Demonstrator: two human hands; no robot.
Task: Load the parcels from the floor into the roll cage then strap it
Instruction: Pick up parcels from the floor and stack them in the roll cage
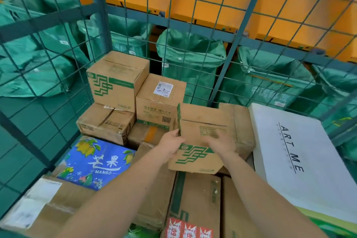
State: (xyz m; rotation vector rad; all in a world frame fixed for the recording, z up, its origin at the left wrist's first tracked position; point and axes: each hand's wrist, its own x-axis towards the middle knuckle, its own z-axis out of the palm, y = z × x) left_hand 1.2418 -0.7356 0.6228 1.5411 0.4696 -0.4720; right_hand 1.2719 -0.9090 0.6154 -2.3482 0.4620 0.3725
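head view, looking down into roll cage (97, 6); green mesh on left and far sides.

found at centre, directly ahead of both hands: postal carton (201, 129), brown, green stepped logo on near face. tilted, with logo face turned up toward camera. judged to lie lengthwise away from the body, toward far mesh. resting on parcels beneath or carried just clear of them: cannot tell.

left hand (172, 144): gripping carton's left edge near the corner, fingers curled round it. right hand (219, 144): laid palm down on upper face toward right side, fingers apparently straight. blurred, so no curl over an edge confirmed. both in contact and equally near; gripping done by left only.

already loaded: logo box (116, 81) atop taped box (104, 120) in far left corner. labelled box (160, 100) just beside, touching. mango box (94, 162) at near left. white "art me" box (289, 145) flat at right.

judged step: seating carton between labelled box and white "art me" box. likely to need a forward push along its length, then levelling. risk judged: tipping off uneven parcels below.

no strap seen; strapping judged not begun.

outside mesh: green sacks (189, 60), standing open.
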